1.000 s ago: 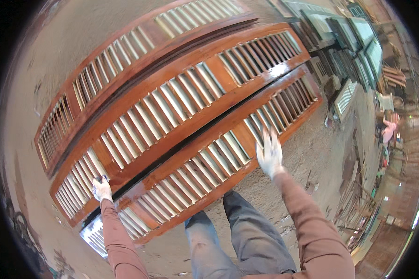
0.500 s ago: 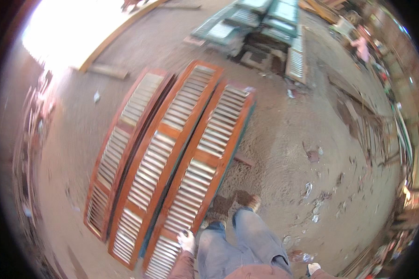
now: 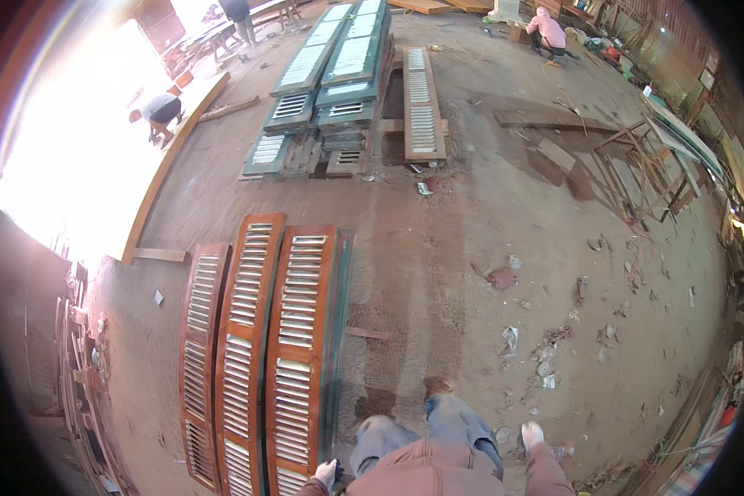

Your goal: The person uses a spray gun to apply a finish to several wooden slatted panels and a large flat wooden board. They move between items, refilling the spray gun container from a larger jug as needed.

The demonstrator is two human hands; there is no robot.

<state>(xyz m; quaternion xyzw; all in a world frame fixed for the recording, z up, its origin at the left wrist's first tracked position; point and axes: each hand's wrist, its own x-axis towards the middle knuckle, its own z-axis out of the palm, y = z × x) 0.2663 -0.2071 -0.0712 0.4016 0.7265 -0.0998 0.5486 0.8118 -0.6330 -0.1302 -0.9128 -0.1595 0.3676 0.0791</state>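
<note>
My left hand [image 3: 327,473] is low by my left leg, next to the near end of the rightmost brown louvred shutter [image 3: 293,374]. Its fingers are curled, with a small dark thing at them that I cannot make out. Off my right side, above the dirt floor, my right hand [image 3: 532,435] is closed, a dark edge showing at its left. Two more brown shutters lie to the left, a middle louvred shutter [image 3: 238,354] and a leftmost louvred shutter [image 3: 197,376]. Green edges of panels show beneath the rightmost one.
Ahead are stacks of green louvred shutters [image 3: 351,58] and a single brown shutter [image 3: 423,103]. A person in pink [image 3: 547,33] crouches far right; another person [image 3: 159,110] bends near a long wooden beam [image 3: 174,169]. Wooden frames [image 3: 649,169] and scattered litter [image 3: 547,364] are at right.
My view has swung up and left, so the shutters appear straighter and the far workers show. My left hand has moved back toward my body, and my right hand has come further into view.
</note>
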